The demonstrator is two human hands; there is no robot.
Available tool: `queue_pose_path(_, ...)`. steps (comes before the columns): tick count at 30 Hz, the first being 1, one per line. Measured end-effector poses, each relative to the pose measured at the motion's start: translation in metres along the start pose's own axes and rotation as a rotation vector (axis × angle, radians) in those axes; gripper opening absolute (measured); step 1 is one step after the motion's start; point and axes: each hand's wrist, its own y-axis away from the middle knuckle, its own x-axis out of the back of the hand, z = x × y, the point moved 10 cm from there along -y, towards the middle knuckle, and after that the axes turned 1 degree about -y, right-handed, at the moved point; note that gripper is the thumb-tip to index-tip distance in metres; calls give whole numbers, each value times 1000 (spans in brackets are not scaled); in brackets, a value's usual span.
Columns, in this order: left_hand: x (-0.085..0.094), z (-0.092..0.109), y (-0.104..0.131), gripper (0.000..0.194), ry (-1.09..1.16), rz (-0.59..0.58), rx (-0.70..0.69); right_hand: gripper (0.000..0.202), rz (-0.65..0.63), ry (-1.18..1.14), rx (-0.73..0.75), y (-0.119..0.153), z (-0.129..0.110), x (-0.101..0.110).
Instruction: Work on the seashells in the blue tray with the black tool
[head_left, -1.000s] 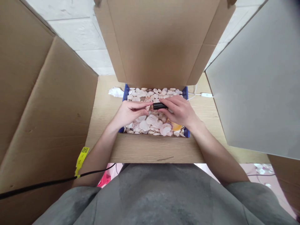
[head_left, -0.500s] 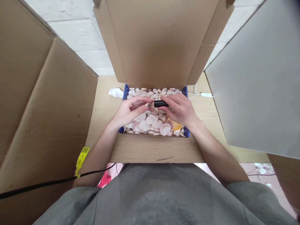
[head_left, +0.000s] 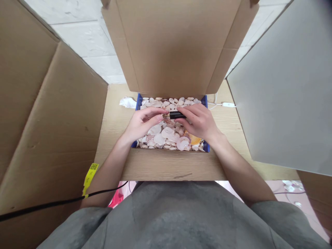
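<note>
My right hand [head_left: 198,119] grips a short black cylinder [head_left: 176,115] between thumb and fingers, holding it roughly level above the shells. At the cylinder's left end, my left hand [head_left: 146,121] is closed in a pinch, thumb against fingers. A small pale, shiny piece [head_left: 165,116] shows at those fingertips, too small to name; whether it joins the cylinder I cannot tell. Beneath both hands lies a shallow box with blue side walls [head_left: 206,101], filled with pale seashells [head_left: 168,132]. One orange scallop shell [head_left: 195,139] rests near its front right corner.
A brown cardboard flap [head_left: 171,45] stands up behind the box. Cardboard panels [head_left: 64,103] rise on the left, a grey panel [head_left: 285,86] on the right. Crumpled white tissue [head_left: 128,102] and a white cable connector [head_left: 228,104] lie on the wooden table [head_left: 171,166]. A black cable [head_left: 52,203] crosses lower left.
Both hands and the black cylinder have shifted very slightly to the left. The grips look the same, and the shells below have not moved.
</note>
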Motion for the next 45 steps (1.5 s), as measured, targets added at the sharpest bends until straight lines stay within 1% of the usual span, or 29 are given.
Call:
queue_pose_path(3,11,-9,0,15,138,97,35,29,13,24,-46,2,7,1)
queue_pose_path(5,16,-12,-1,14,255,130,29,29,35,48,-57,2,9,4)
queue_pose_path(8,16,-13,-2,18,345,111,28,28,55,51,-46,2,8,6)
queue_pose_path(11,14,-11,-3,20,369,93,26,28,57,38,-55,2,9,5)
queue_pose_path(15,11,-9,-2,22,362,68,25,29,42,25,-80,3,12,3)
queue_pose_path(21,5,-9,0,27,331,25,42,29,61,14,-61,3,10,5)
queue_pose_path(23,4,-10,1,33,315,29,49,29,53,11,-71,3,11,5)
queue_pose_path(27,5,-13,2,51,267,29,51,29,36,9,-105,3,14,3)
queue_pose_path(32,4,-13,4,45,127,29,80,30,6,-1,-150,4,18,0)
queue_pose_path(37,8,-10,2,35,90,86,73,30,18,-9,-131,3,16,1)
queue_pose_path(40,9,-11,0,32,75,107,67,30,15,-20,-148,3,18,1)
queue_pose_path(43,11,-11,0,29,60,119,62,30,11,-33,-172,4,20,1)
queue_pose_path(45,11,-11,0,28,39,115,62,30,20,-28,-162,3,20,2)
